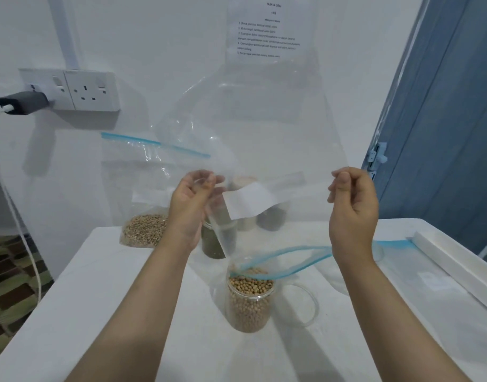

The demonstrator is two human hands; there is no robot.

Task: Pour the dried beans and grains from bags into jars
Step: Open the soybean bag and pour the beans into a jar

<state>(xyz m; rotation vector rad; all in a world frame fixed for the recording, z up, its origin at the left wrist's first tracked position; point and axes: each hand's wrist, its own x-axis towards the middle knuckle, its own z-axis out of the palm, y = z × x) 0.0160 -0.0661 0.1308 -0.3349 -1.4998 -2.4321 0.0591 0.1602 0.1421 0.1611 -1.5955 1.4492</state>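
Brimming jar (249, 297) of beans (250, 282)

Clear zip bag (264, 128) empty, held inverted, blue zip mouth over open jar (249, 299), nr center, full of tan beans. 2nd bag (145, 205) w/ beans far left.

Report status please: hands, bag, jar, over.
Left hand and right hand pinch the upturned bag, empty. Mouth hangs over the open jar, full of beans. Nothing blocks.
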